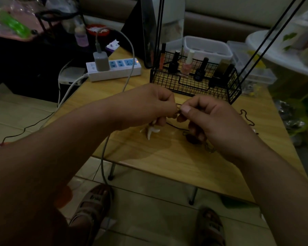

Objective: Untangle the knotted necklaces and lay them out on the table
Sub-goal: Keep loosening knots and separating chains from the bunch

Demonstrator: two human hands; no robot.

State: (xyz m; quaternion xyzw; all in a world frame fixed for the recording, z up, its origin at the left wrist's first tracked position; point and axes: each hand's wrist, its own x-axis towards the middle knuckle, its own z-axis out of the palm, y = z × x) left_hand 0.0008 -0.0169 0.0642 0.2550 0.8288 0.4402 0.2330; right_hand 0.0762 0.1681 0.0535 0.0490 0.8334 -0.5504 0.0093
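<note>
Picking at the knot [178, 110]
My left hand [149, 105] and right hand [212, 121] pinch the necklaces [175, 126] close together, to loosen it.

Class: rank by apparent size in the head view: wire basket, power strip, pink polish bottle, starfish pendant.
1. black wire basket
2. white power strip
3. pink nail polish bottle and white starfish pendant: too alike to rank; the pendant is partly hidden.

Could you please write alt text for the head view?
The left hand and right hand pinch tangled necklace cords above a wooden table, a white pendant beneath the left hand. A wire basket of nail polish stands behind.
</note>
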